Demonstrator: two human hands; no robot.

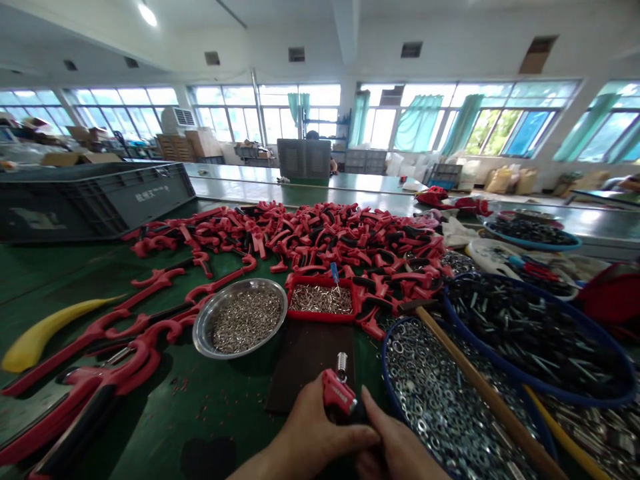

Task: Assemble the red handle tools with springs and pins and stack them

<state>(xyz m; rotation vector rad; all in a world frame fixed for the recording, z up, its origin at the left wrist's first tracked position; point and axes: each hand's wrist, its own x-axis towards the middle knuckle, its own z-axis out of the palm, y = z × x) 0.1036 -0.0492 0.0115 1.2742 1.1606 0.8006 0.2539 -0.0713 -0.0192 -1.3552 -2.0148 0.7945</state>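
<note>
Low in the middle of the view, my left hand point(311, 433) is wrapped round a red and black tool part point(340, 393) with a metal spring point(342, 365) at its top. My right hand point(393, 433) presses against the black end of the same part, its fingers partly hidden below. A dark board point(310, 360) lies just beyond the hands. Behind it stand a red tray point(321, 317) of small metal pins and a steel bowl point(203, 333) of tiny metal pieces. To the right of my hands is a blue-rimmed basin point(387, 373) full of metal rings and nuts.
A wooden-handled hammer point(480, 380) lies across the basin. Red clamp parts point(320, 233) are heaped behind the tray, with longer ones point(120, 367) at the left. A basin of black-handled screws point(535, 333), a yellow object point(45, 330) and a grey crate point(100, 200) flank them.
</note>
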